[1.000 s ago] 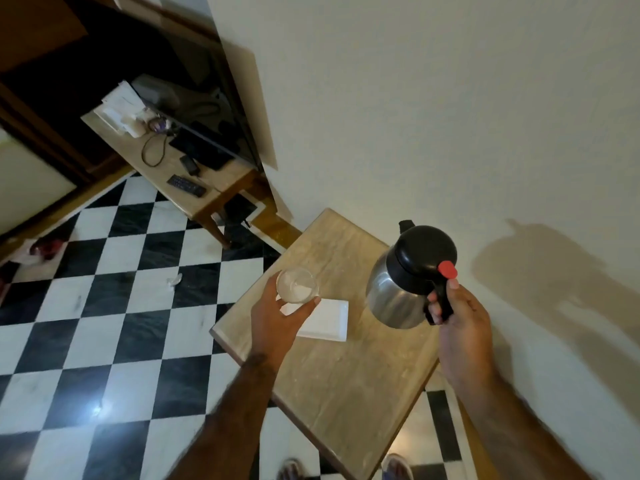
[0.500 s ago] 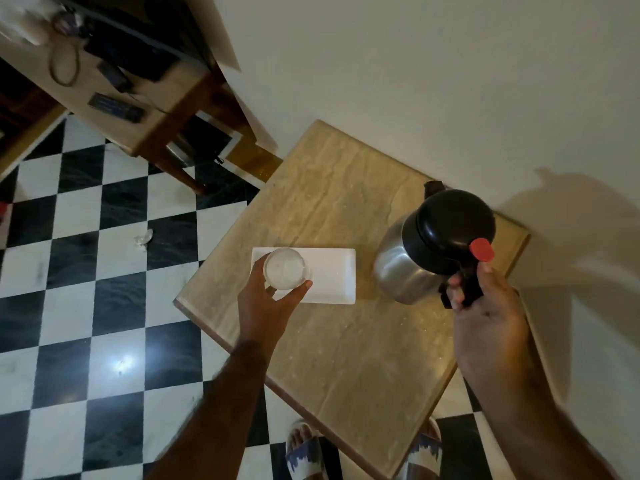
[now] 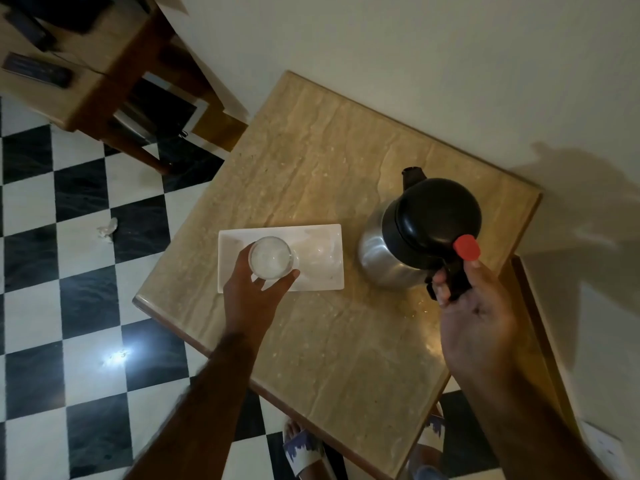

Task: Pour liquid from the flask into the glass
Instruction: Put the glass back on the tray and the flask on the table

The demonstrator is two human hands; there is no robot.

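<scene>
The flask (image 3: pixel 420 233) is standing upright on the table (image 3: pixel 346 341), right of the white tray (image 3: pixel 325 271) and just beside it, its long axis running vertical, black lid facing up at the camera, spout (image 3: pixel 412 174) pointing away from the person toward the wall, black handle (image 3: pixel 452 282) and red button (image 3: pixel 467 247) pointing back toward the person. The glass (image 3: pixel 270 258) is sitting upright with its mouth up, over the left part of the tray; whether its base is touching the tray is not clear. Compared with half a second ago the view is showing much the same layout: flask still untilted right of the tray, glass still over the tray's left part, both hands keeping their grips; no pouring is happening yet. The left hand (image 3: pixel 252 299) is reaching in from the near side of the tray, fingers (image 3: pixel 290 274) curled part way round the glass, thumb on its left and fingertips on its near right, gripping it. The right hand (image 3: pixel 474 320) is coming from the near right of the tray, fingers (image 3: pixel 440 285) wrapped closed around the flask handle, thumb lying just below the red button. Sandalled feet are showing under the table's near edge on the black and white checkered floor (image 3: pixel 69 306).
</scene>
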